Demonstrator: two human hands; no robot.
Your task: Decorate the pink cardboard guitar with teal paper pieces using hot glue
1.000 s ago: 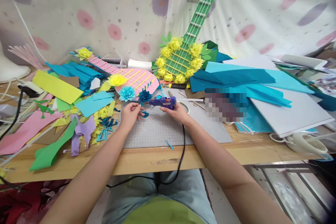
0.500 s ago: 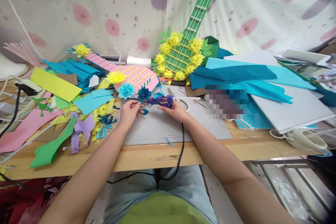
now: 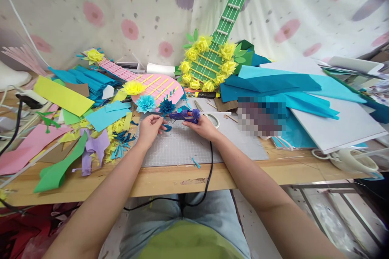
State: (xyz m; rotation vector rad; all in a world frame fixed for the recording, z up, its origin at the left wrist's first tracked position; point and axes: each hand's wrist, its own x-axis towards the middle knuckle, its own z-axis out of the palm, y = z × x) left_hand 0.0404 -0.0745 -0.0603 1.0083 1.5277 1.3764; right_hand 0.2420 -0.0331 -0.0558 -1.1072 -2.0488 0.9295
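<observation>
My right hand (image 3: 202, 126) is wrapped round a purple glue gun (image 3: 190, 116) with a white stick out of its back. Its nozzle points left, close to the fingers of my left hand (image 3: 153, 127). Those fingers pinch a dark blue paper piece (image 3: 166, 128), partly hidden by them. Just above sits a dark blue paper flower (image 3: 167, 106), beside a light blue flower (image 3: 146, 104) and a yellow flower (image 3: 133, 87) on the pink paper guitar (image 3: 164, 85). Both hands are over the grey cutting mat (image 3: 179, 151).
A green paper guitar (image 3: 206, 64) with yellow flowers leans at the back. Paper scraps (image 3: 118, 145) lie left, blue paper sheets (image 3: 273, 85) right. White-handled scissors (image 3: 214, 120) are behind my right hand. A black cord (image 3: 210, 174) hangs over the table edge.
</observation>
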